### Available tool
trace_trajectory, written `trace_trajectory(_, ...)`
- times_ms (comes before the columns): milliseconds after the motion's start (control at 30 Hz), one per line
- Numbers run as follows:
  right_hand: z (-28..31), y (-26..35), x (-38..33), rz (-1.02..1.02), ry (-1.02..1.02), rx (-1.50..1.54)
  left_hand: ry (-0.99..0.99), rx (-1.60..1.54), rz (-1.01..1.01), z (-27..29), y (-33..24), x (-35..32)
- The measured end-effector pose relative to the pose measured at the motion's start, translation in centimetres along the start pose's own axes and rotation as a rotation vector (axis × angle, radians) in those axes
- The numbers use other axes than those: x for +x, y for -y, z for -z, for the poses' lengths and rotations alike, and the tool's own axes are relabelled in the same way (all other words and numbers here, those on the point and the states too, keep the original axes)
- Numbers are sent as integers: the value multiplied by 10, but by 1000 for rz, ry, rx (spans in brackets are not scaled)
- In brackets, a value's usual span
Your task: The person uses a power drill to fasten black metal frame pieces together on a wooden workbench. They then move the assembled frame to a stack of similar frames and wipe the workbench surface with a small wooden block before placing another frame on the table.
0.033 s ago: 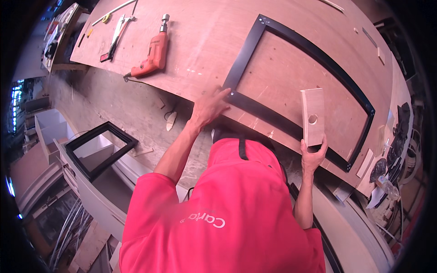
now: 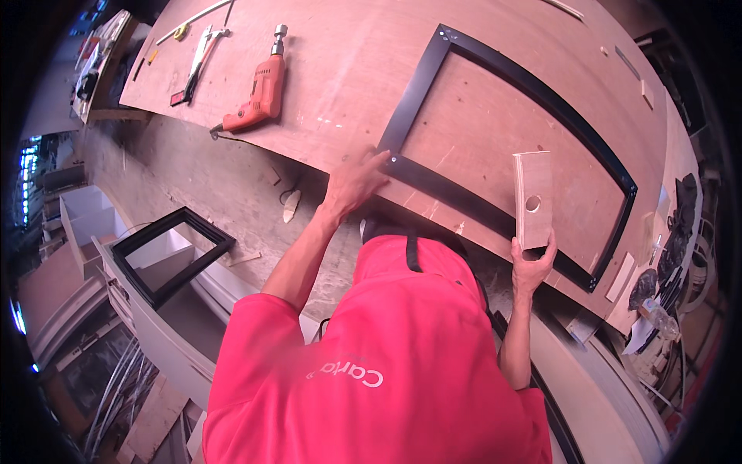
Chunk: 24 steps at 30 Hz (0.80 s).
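A black rectangular frame [image 2: 417, 100] lies flat on the wooden worktable, with small metal fasteners showing at its corners. My left hand [image 2: 357, 182] rests at the frame's near left corner, its fingers stretched out and the tips by a fastener. In my right hand [image 2: 532, 264] is a pale wooden block [image 2: 534, 185] with a round hole through its face. Gripped by its lower end, the block stands up over the frame's near rail and hides part of it. An orange power drill [image 2: 264, 91] lies left of the frame, a socket fitted on its end.
A hammer [image 2: 207, 58] and a yellow tape measure [image 2: 181, 32] lie at the worktable's [image 2: 332, 69] far left. A smaller black frame [image 2: 166, 288] rests on a pale cabinet piece behind my left arm. Wood scraps and a plastic bottle [image 2: 658, 319] clutter the right side.
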State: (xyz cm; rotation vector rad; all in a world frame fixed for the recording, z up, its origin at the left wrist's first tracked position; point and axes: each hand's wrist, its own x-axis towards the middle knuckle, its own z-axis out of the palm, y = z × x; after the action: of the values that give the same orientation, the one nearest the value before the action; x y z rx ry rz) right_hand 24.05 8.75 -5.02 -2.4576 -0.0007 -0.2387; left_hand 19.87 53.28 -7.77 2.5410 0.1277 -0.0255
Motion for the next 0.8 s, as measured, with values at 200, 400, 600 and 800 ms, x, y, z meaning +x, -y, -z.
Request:
trace_trajectory(200,-13,-6,-13,-39,-19,10,-82,-62,-29,1,11,10)
trace_trajectory(400,-15,3,-14,-48,11,70,-150,73,-75,-10,16,11)
trace_trajectory(600,-33,31,6,140,197,6,-325,-143,-86,-16,31,9)
trace_trajectory(800,-74,66,37,386,501,35,-256,-273,-44,-10,36,13)
